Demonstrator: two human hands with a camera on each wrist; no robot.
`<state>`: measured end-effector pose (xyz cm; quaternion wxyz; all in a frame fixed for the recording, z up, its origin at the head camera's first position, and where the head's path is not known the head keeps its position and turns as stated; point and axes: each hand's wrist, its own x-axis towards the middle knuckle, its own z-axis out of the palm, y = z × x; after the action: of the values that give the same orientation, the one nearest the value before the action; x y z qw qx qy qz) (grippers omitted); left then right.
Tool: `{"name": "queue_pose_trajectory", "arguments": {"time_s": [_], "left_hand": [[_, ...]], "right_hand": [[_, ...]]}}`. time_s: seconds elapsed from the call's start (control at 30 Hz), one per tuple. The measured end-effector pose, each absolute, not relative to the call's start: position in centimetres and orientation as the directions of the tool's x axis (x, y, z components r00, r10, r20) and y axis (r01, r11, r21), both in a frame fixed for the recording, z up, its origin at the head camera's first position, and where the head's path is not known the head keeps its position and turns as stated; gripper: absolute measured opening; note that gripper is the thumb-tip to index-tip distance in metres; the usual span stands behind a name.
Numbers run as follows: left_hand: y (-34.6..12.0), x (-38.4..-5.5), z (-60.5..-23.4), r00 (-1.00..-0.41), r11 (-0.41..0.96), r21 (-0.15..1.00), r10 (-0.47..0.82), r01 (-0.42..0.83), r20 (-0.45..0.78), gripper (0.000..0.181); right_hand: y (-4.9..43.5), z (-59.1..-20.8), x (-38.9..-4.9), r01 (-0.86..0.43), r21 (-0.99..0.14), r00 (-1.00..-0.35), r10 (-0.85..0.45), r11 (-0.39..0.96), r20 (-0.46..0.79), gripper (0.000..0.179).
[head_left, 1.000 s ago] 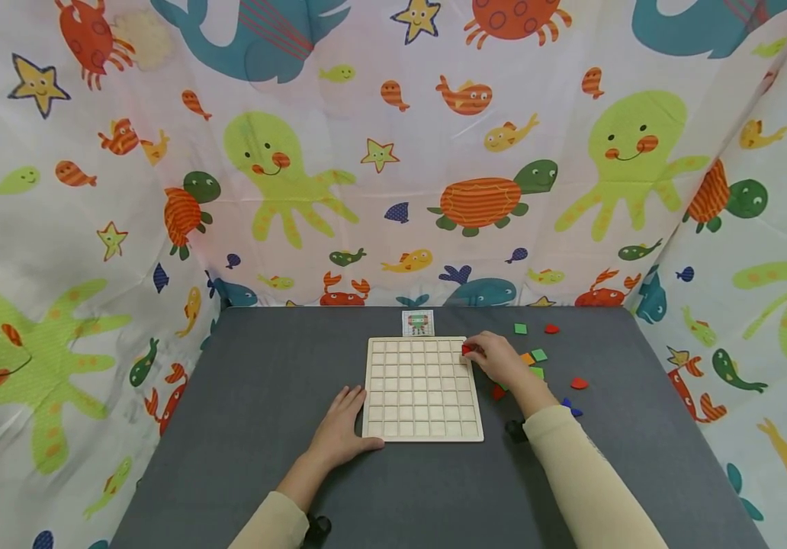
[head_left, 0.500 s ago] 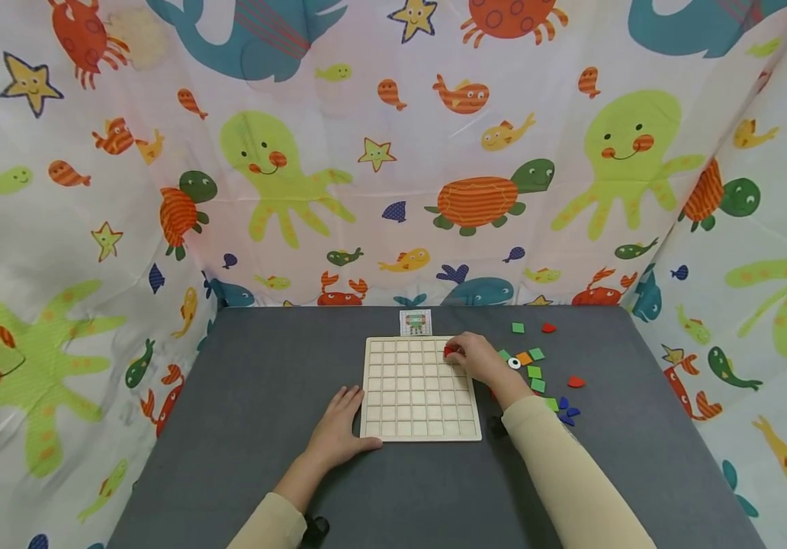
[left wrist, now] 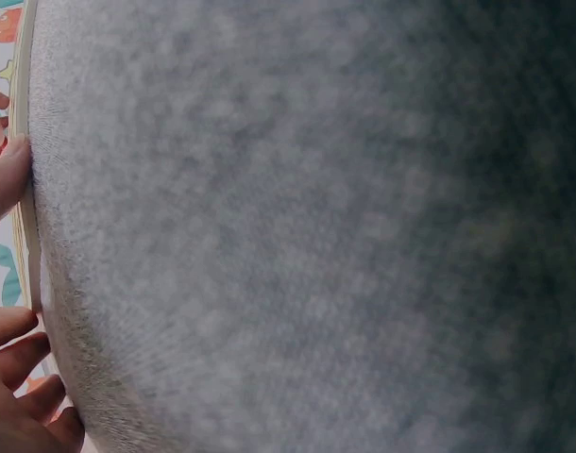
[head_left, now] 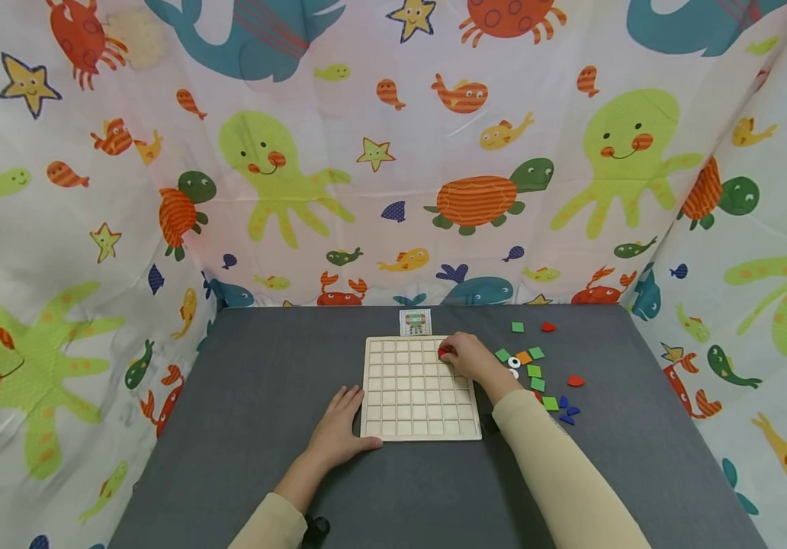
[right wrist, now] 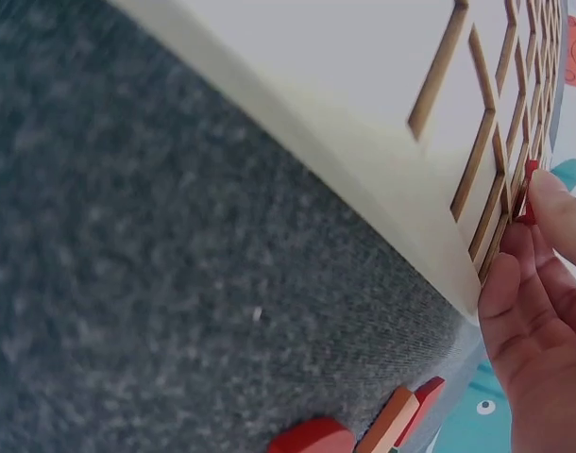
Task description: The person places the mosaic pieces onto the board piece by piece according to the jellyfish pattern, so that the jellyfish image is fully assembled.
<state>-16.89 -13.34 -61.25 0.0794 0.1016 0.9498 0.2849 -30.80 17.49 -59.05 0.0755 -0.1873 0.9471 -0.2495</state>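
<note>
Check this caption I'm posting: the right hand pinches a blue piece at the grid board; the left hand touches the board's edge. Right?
Not blue: the head view shows the right hand pinching a red piece at the grid board. The left hand touches its edge.

One board [head_left: 415, 384] and one card [head_left: 415, 322], just beyond it, share the table [head_left: 284, 358] with two hands: a left hand [head_left: 341, 424] at the board's left edge and a right hand [head_left: 472, 357] over its far right corner, pinching one red piece [head_left: 442, 353]. Right of the board show six green squares [head_left: 538, 383], one orange piece [head_left: 523, 357], two white discs [head_left: 513, 374], three blue pieces [head_left: 567, 419] and three loose red pieces [head_left: 575, 380]. Four octopuses [head_left: 263, 137] and three turtles [head_left: 476, 202] decorate the cloth [head_left: 366, 46] around the board.
</note>
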Motion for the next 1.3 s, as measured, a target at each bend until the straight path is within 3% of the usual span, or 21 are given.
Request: {"name": "queue_pose_trajectory", "arguments": {"time_s": [0.5,0.9,1.3], "left_hand": [[-13.3,-17.1,-61.3,-0.966,0.827,0.54,0.241,0.155,-0.092,0.106],[-13.4,-17.0,-61.5,-0.966,0.822,0.548,0.243,0.154,-0.093,0.106],[-13.4,-17.0,-61.3,-0.964,0.822,0.548,0.246,0.152,-0.101,0.105]], "right_hand": [[17.2,-58.7,-31.0,-0.326,-0.477,-0.912,-0.404,0.816,-0.068,0.023],[17.6,-57.8,-28.9,-0.308,-0.541,-0.934,-0.356,0.783,0.017,0.028],[21.9,-56.5,-25.9,-0.304,-0.573,-0.952,-0.271,0.761,0.145,0.029]]}}
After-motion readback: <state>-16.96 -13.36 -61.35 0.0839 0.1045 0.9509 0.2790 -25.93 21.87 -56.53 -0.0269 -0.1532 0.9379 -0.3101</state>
